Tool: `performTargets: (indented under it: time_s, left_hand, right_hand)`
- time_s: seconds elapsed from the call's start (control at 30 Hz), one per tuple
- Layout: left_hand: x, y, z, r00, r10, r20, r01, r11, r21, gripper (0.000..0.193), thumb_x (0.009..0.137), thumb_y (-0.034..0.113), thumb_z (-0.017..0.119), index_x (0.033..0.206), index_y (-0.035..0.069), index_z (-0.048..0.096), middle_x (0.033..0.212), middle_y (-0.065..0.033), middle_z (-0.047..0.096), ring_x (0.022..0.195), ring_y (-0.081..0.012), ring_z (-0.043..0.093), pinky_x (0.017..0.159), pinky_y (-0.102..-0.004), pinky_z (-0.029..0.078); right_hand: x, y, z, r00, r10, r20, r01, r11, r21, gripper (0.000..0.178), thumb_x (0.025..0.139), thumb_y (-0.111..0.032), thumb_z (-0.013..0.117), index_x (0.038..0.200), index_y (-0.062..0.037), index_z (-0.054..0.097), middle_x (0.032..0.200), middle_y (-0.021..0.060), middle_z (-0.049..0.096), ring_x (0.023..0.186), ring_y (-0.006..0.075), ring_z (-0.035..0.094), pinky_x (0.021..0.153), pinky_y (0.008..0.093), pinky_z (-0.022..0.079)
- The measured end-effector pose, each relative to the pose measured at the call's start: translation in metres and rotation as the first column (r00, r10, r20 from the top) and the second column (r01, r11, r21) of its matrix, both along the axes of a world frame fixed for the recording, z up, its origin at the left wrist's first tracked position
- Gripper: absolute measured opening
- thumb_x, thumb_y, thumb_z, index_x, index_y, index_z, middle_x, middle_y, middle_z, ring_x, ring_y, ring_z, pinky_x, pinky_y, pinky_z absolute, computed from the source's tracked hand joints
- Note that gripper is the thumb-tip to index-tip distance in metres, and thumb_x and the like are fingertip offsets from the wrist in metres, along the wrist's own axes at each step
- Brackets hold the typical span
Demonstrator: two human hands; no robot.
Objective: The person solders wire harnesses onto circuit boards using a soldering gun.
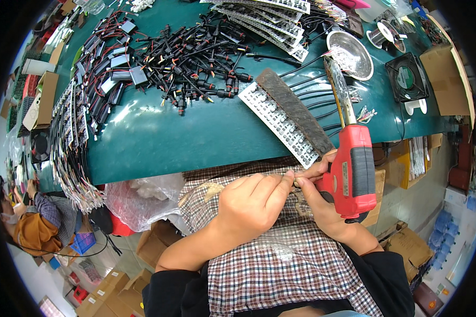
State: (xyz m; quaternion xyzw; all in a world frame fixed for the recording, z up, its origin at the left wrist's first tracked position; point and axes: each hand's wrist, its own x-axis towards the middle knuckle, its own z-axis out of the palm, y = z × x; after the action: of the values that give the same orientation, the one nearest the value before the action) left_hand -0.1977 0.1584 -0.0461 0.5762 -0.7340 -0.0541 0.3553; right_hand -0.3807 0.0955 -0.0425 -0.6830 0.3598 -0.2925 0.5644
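Observation:
In my right hand (pixel 328 211) is a red and black soldering gun (pixel 354 142), its long tip pointing away over the table. My left hand (pixel 251 203) is closed, its thumb and finger pinched together against my right fingertips. Something tiny seems to be between them, too small to name. Just beyond my hands a white strip board (pixel 269 124) with rows of small parts lies slanted at the table's edge. Along it rests a dark, worn bar (pixel 296 108). Several black cables (pixel 317 103) run out from under the bar's right side, partly beneath the gun.
Black connector cables (pixel 195 63) are heaped across the green table (pixel 195 134). Wired modules (pixel 119 61) lie to their left, with wire bundles (pixel 71 158) hanging over the edge. At right stand a metal bowl (pixel 368 66), a solder spool (pixel 381 36) and a fan (pixel 406 79).

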Motion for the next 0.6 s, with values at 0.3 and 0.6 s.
performTargets:
  time_s: [0.3,0.6]
  left_hand:
    - [-0.008,-0.002,-0.013,0.892,0.099,-0.440,-0.104,0.994,0.013,0.030,0.079,0.004,0.084,0.106,-0.003,0.072,0.086,-0.0144,0.074,0.070,-0.0254,0.072,0.058,-0.0324,0.056]
    - [-0.007,-0.005,-0.018,0.839,0.169,-0.517,-0.136,0.985,0.102,0.024,0.084,0.001,0.080,0.106,-0.004,0.071,0.090,-0.0163,0.074,0.071,-0.0235,0.071,0.061,-0.0292,0.055]
  right_hand:
    - [0.015,0.002,0.004,0.971,-0.180,0.157,0.153,0.974,0.165,0.057,0.088,0.016,0.064,0.133,-0.0055,0.036,0.111,0.0063,0.048,0.099,0.0161,0.065,0.089,0.0321,0.057]
    - [0.019,-0.006,0.001,0.982,-0.131,0.136,0.114,0.985,0.129,0.056,0.088,0.016,0.064,0.132,-0.0055,0.037,0.112,0.0072,0.047,0.098,0.0160,0.064,0.088,0.0322,0.057]
